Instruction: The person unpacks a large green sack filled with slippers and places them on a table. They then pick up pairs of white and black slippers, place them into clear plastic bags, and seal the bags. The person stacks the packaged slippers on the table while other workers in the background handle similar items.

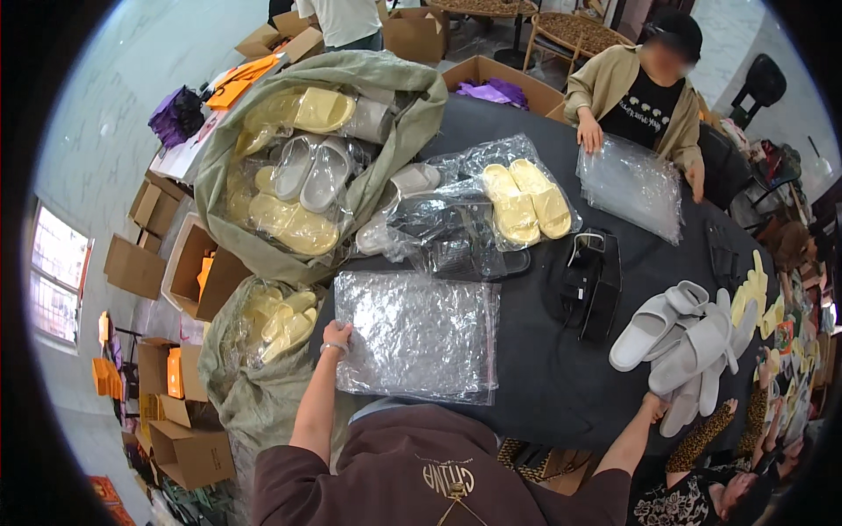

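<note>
A flat stack of clear plastic bags [417,337] lies on the table in front of me. My left hand [336,338] is at its left edge, fingers closed on the bags. Off to the right, my right hand [654,407] reaches the near side of a pile of grey slippers [693,351]. Its fingers appear closed on a slipper at the bottom of the pile and are partly hidden. Beyond the stack lie bagged black slippers [465,254] and a bagged pair of yellow slippers [528,203].
A large green woven sack [421,96] holds bagged slippers at the left; a smaller sack [237,399] stands below it. A black box-like device [589,285] sits mid-table. Across the table, a person handles more clear bags [630,186]. Cardboard boxes [189,451] line the left floor.
</note>
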A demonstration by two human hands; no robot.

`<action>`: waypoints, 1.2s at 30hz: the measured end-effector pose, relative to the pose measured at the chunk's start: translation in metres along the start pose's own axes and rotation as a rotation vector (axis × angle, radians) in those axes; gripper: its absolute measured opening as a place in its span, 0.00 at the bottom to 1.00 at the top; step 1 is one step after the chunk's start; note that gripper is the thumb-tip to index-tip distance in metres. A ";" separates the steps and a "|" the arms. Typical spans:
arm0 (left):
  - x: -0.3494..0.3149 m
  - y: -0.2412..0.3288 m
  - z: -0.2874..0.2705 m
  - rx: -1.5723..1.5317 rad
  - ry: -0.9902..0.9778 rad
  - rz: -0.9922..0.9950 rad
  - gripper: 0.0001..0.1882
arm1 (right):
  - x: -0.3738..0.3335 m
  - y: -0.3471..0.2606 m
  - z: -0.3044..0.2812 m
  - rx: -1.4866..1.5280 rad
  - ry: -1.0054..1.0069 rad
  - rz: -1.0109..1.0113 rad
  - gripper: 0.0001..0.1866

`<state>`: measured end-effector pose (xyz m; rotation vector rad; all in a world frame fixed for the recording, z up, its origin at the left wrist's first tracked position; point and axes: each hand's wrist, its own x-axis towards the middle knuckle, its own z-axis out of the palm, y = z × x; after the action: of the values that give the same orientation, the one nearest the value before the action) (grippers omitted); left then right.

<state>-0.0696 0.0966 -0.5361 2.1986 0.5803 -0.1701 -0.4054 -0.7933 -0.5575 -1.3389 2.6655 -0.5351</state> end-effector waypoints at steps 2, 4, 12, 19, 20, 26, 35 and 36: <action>-0.007 0.005 0.034 -0.099 -0.088 -0.095 0.15 | 0.041 -0.030 -0.002 0.361 0.223 0.274 0.44; 0.004 0.008 -0.019 0.040 0.047 -0.007 0.15 | -0.022 -0.008 0.011 0.135 -0.245 0.181 0.42; -0.025 0.024 -0.010 -0.069 -0.014 -0.163 0.16 | -0.089 0.022 -0.081 0.094 -0.315 -0.191 0.40; -0.046 0.126 -0.007 0.252 0.390 0.538 0.32 | -0.229 0.037 -0.179 0.610 -0.641 -0.626 0.28; -0.033 0.131 0.005 0.225 0.316 0.600 0.33 | -0.244 0.034 -0.185 0.655 -0.661 -0.673 0.27; 0.046 0.207 0.066 -0.071 0.013 0.354 0.49 | -0.302 0.036 -0.206 0.758 -0.865 -0.705 0.18; 0.068 0.280 0.086 -0.113 -0.264 0.268 0.30 | -0.358 0.042 -0.295 0.646 -0.641 -1.137 0.11; 0.069 0.285 0.076 -0.242 -0.237 0.350 0.28 | -0.371 0.034 -0.306 0.640 -0.591 -1.221 0.11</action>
<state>0.1286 -0.0928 -0.4067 1.9717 0.0749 -0.1617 -0.2848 -0.4002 -0.3058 -2.2254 0.8774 -0.7843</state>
